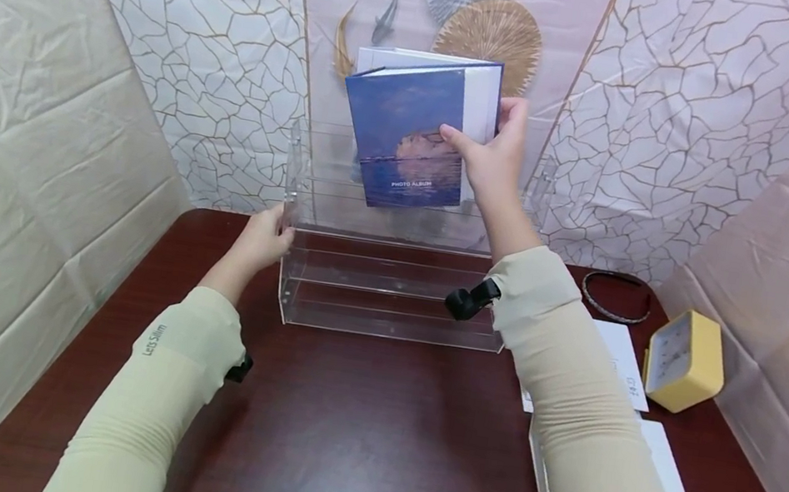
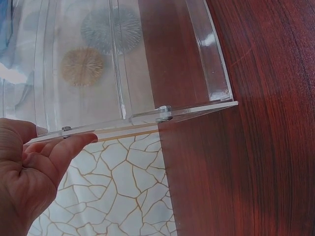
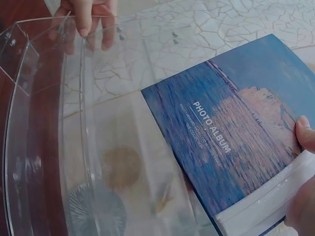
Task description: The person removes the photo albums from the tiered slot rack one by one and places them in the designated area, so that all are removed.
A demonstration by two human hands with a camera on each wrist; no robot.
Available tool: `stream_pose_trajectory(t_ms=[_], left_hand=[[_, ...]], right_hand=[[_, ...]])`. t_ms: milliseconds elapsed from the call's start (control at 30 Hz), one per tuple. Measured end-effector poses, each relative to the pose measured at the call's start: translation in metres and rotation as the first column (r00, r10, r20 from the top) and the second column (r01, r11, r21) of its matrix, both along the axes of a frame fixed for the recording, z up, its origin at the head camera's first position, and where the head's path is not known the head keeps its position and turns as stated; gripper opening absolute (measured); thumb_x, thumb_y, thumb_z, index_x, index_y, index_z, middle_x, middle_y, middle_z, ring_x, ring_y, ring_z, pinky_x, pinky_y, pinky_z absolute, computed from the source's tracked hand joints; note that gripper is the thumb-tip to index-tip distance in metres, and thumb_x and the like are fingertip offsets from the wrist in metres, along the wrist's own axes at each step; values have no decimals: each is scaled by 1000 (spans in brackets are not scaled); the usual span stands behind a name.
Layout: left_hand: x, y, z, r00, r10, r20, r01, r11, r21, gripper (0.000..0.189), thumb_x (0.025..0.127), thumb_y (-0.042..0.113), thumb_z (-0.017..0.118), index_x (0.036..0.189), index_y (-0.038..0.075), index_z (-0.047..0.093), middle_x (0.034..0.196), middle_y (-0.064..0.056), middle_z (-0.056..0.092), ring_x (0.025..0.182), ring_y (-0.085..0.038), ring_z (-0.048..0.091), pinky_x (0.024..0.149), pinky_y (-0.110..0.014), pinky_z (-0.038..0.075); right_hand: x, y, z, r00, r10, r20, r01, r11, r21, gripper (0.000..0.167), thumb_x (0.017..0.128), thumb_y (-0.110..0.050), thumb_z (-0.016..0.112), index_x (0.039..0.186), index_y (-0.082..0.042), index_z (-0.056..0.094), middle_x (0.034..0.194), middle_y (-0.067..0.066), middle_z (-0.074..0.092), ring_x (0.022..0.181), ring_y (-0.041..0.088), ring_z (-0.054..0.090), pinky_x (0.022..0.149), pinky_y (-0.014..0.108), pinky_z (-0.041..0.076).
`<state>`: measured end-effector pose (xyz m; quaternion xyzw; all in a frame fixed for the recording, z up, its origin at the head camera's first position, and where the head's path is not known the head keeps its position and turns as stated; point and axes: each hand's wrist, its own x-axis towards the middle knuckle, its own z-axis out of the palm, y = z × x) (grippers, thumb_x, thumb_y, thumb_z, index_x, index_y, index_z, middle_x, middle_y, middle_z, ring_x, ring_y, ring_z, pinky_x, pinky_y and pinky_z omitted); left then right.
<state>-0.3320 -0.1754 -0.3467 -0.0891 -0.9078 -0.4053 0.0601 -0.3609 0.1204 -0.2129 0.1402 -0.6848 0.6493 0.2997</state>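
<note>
A blue photo album (image 1: 409, 139) with a painted sea-and-rock cover is held up by my right hand (image 1: 494, 155), thumb on the front and fingers behind its right edge. Its white inner pages show along that side. In the right wrist view the photo album (image 3: 226, 128) overlaps the upper part of a clear acrylic rack (image 3: 34, 147). My left hand (image 1: 263, 238) grips the left side panel of this tiered rack (image 1: 390, 331). The left wrist view shows that hand (image 2: 37, 167) pinching the panel's edge near a metal screw (image 2: 163, 113).
On the right of the dark wooden table (image 1: 337, 440) stands a yellow clock (image 1: 688, 363), with a headband (image 1: 612, 314) behind it. White papers (image 1: 666, 469) lie partly under my right forearm. Patterned cloth (image 1: 203, 43) hangs behind the rack.
</note>
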Motion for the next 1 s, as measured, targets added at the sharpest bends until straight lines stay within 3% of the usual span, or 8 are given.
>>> stream_pose_trajectory(t_ms=[300, 500, 667, 800, 1000], left_hand=[[0, 1, 0, 1000, -3, 9, 3, 1000, -3, 25, 95, 5, 43, 118, -4, 49, 81, -21, 60, 75, -29, 62, 64, -37, 52], [1, 0, 0, 1000, -7, 5, 7, 1000, -9, 27, 95, 5, 42, 120, -4, 49, 88, -22, 60, 76, -30, 62, 65, -37, 52], [1, -2, 3, 1000, -4, -2, 4, 1000, -15, 35, 95, 4, 42, 129, -6, 45, 75, -19, 56, 75, -30, 62, 67, -39, 52], [0, -3, 3, 1000, -3, -9, 3, 1000, -21, 33, 95, 4, 43, 127, -6, 45, 68, -14, 52, 73, -29, 61, 66, -38, 51], [0, -1, 1, 1000, -15, 5, 15, 1000, -28, 31, 95, 4, 43, 124, -6, 46, 72, -16, 56, 76, -29, 61, 66, -38, 51]], right_hand=[[4, 20, 5, 1000, -25, 16, 25, 998, -51, 60, 68, 2, 81, 105, -10, 36, 105, 7, 51, 100, 18, 50, 84, 28, 42], [8, 31, 8, 999, -39, 24, 41, 995, -94, 60, 67, 3, 81, 105, -11, 37, 103, 7, 51, 97, 17, 50, 82, 28, 42], [12, 38, 12, 999, -11, 44, 18, 985, -172, 62, 67, 5, 80, 109, -10, 37, 107, 8, 52, 101, 19, 51, 85, 28, 44], [18, 46, 12, 999, 7, 45, 3, 976, -216, 59, 67, 8, 79, 110, -9, 41, 107, 9, 55, 102, 21, 53, 87, 29, 45], [30, 57, 8, 999, 25, 32, -15, 960, -279, 48, 69, 11, 76, 101, -7, 45, 102, 9, 58, 97, 20, 55, 86, 29, 46]])
